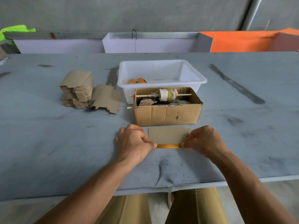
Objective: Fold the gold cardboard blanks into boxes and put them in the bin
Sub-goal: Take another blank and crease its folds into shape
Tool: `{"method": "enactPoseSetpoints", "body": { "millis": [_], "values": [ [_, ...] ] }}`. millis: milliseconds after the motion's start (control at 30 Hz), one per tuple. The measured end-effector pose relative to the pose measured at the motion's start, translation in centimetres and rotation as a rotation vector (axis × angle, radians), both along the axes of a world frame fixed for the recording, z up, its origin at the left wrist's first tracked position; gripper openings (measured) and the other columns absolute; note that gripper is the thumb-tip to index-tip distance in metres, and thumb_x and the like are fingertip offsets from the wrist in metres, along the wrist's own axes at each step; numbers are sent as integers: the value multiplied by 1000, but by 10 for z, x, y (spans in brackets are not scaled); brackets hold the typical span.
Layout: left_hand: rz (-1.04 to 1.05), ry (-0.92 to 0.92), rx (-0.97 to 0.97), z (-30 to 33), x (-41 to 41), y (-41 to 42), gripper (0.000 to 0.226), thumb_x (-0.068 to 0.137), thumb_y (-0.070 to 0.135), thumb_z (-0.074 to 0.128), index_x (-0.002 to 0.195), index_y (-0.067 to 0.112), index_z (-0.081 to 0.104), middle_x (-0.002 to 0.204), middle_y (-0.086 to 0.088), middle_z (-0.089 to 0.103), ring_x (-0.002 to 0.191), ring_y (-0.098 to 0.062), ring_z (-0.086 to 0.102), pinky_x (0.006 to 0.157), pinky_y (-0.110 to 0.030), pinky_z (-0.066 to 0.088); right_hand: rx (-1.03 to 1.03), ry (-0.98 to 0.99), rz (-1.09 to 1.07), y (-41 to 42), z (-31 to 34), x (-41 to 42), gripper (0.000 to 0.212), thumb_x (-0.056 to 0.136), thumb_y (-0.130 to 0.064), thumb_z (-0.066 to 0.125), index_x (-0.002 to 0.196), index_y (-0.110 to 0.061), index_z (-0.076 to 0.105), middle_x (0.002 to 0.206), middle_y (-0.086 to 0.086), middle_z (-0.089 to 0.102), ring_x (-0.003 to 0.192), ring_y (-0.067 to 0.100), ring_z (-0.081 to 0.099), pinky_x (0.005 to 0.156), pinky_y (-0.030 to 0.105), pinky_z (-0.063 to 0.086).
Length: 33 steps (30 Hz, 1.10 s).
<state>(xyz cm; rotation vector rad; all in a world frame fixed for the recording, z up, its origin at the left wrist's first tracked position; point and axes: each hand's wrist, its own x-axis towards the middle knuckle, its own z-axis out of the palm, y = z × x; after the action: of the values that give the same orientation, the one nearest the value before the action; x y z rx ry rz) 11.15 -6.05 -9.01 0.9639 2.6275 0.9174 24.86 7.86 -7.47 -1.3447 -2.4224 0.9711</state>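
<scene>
A cardboard blank (168, 135) lies brown side up on the grey table, just in front of me. Its near edge is folded up and shows a gold strip (167, 146). My left hand (134, 143) pinches the left end of that strip with curled fingers. My right hand (203, 140) pinches the right end. A stack of brown blanks (77, 89) stands at the left, with one loose blank (106, 98) leaning beside it. The white plastic bin (191, 78) sits behind, holding two folded gold boxes (137, 81) in its near left corner.
A brown corrugated carton (168, 113) stands between the blank and the bin; it holds a spool on a wooden stick (167, 94) and scraps. The table's front edge (242, 179) runs close to my lap. White and orange panels line the back wall.
</scene>
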Motion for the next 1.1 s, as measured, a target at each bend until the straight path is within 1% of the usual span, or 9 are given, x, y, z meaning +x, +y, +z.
{"method": "enactPoseSetpoints", "body": {
  "millis": [167,333,400,500,600,700,767,967,1100],
  "values": [
    [47,19,-43,0,-3,2,28,63,41,83,54,27,60,94,22,42,100,-9,34,84,-28,24,-61,-1,-24,0,2,-1,18,63,-12,83,61,-16,65,68,-1,59,63,10,50,52,21,40],
    [17,65,-16,3,6,0,23,68,35,80,62,31,58,98,18,44,107,-14,38,82,-28,20,-164,147,-33,-2,0,5,27,65,4,74,58,-18,63,63,-4,58,64,13,53,61,24,45],
    [-121,240,44,4,12,-2,18,73,23,78,69,35,64,99,16,49,108,-17,43,85,-28,18,-169,183,-22,-3,-3,7,28,68,5,71,56,-19,64,58,-7,58,60,10,52,57,21,43],
    [-441,608,152,2,19,-4,29,64,-1,76,77,26,77,83,3,62,86,-26,59,83,-43,38,-121,229,-28,-7,-8,9,28,72,1,70,56,-21,66,55,-10,58,54,5,51,52,16,41],
    [-549,757,137,2,23,-7,25,59,2,82,74,22,79,68,1,60,71,-23,60,74,-44,48,95,220,31,-14,-14,14,25,77,-5,70,63,-25,68,67,-11,62,68,10,56,60,16,46],
    [-572,734,130,3,23,-6,22,59,7,83,74,23,79,65,4,60,68,-20,60,69,-37,50,526,180,120,-27,-18,15,21,72,2,75,68,-19,74,75,-2,64,74,20,50,57,28,45],
    [-593,730,153,4,23,-5,18,62,9,77,73,24,79,65,4,60,66,-19,59,65,-33,50,634,248,228,-36,-21,14,26,66,11,73,67,-15,75,70,-1,63,66,21,52,47,32,48],
    [-621,576,110,-1,15,-14,28,69,5,79,93,19,77,81,4,62,77,-16,60,65,-28,51,611,223,377,-36,-27,18,25,64,10,66,71,-12,77,75,1,67,66,22,64,50,23,52],
    [-612,485,90,-6,10,-22,32,74,-5,72,100,13,75,92,4,64,87,-13,61,75,-29,55,489,197,296,-25,-26,23,27,68,17,61,68,-7,74,81,3,70,73,26,66,61,35,56]
  ]
}}
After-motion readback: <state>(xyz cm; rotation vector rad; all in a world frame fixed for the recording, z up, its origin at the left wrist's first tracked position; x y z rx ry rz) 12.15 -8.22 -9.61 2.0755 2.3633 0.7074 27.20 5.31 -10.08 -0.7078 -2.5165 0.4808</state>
